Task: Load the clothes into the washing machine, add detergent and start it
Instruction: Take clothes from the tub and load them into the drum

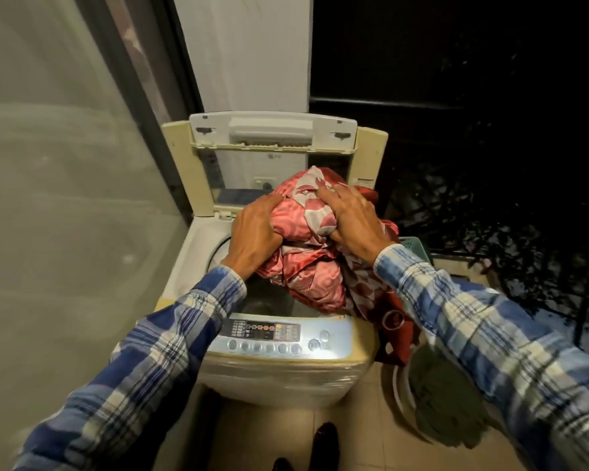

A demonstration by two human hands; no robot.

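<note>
My plaid sleeves [133, 362] fill the foreground, soft woven cotton. Beyond them stands the washing machine [279, 382], a boxy top-loader of yellowed hard plastic, its lid [272, 130] folded upright at the back. The bundle of clothes [300, 219] sits over the right half of the open drum [262, 300], with some cloth trailing over the machine's right edge. It is glossy red-and-pink patterned fabric, so I judge it light, limp and slippery, best gathered in deep handfuls from both sides. The control panel [276, 338] is smooth, with round buttons. My left hand [255, 232] grips the bundle's left side, fingers curled in. My right hand [354, 222] clamps its right side, thumb tucked under.
</note>
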